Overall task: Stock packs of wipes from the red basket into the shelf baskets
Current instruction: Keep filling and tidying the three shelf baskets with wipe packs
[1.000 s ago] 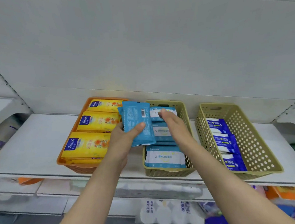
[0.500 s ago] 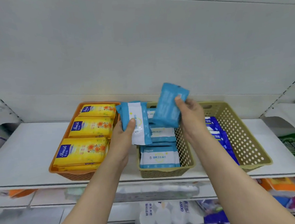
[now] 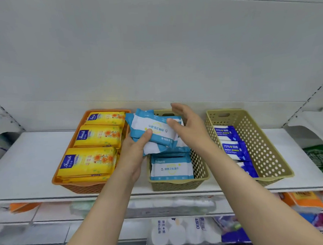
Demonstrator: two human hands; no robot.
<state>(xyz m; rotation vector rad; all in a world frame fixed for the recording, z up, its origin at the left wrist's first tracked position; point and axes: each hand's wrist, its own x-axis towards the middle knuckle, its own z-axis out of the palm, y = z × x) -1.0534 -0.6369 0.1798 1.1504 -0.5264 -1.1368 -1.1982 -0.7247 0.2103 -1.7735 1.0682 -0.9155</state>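
Observation:
My left hand [image 3: 135, 153] grips two stacked light-blue-and-white wipe packs [image 3: 153, 132], thumb on top, above the left rim of the middle beige basket [image 3: 178, 184]. My right hand [image 3: 186, 126] hovers over that basket with fingers spread; its thumb touches the top pack's right edge. Another light-blue pack [image 3: 171, 168] lies at the basket's front. The red basket is out of view.
An orange basket [image 3: 82, 187] of yellow packs [image 3: 88, 164] stands on the left. A beige basket [image 3: 265, 154] on the right holds dark blue alcohol-wipe packs [image 3: 234, 148]. All three sit on a white shelf [image 3: 29, 165]. Lower shelves show tissue rolls and other goods.
My right hand took a blue pack out of the middle basket, laid it on the pack in my left hand and let go. Its fingers are now spread.

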